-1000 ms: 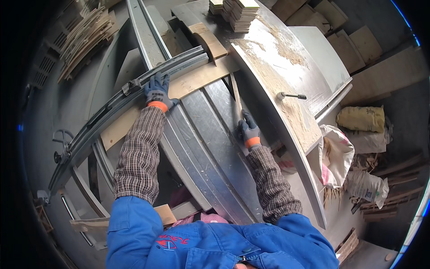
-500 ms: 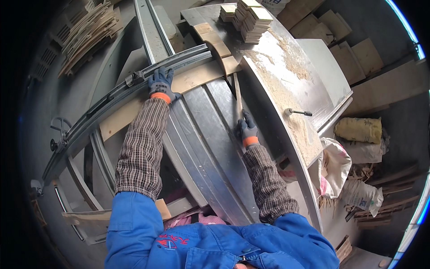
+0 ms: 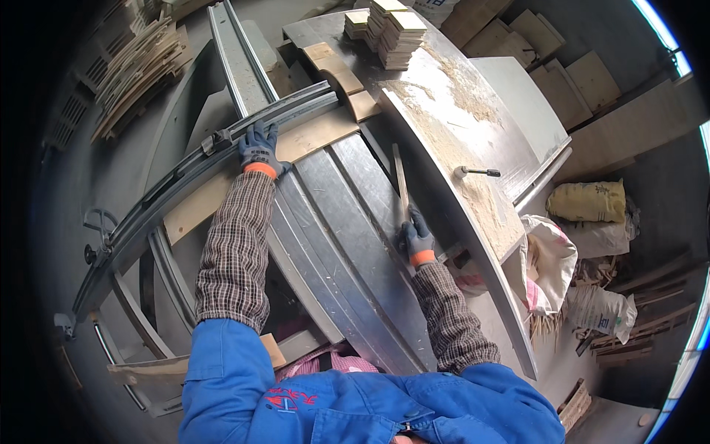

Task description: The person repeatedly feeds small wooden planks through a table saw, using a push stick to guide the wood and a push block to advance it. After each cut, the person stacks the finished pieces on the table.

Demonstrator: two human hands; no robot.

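At 10 o'clock of the view, the left hand [image 3: 260, 152] lies open, fingers spread, across the pale board [image 3: 318, 138] and the metal rail [image 3: 307, 107]; should its pressure slacken, the board could slip out of line. At 3 o'clock, the right hand [image 3: 419, 237] grips a thin wooden stick [image 3: 401, 177] over the metal counter [image 3: 333, 222], its free end aimed near 12 o'clock; a careless push there could knock the nearest wooden block [image 3: 363, 106] askew.

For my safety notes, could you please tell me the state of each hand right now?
Left hand: open, laid on the board.
Right hand: closed, holding the stick.
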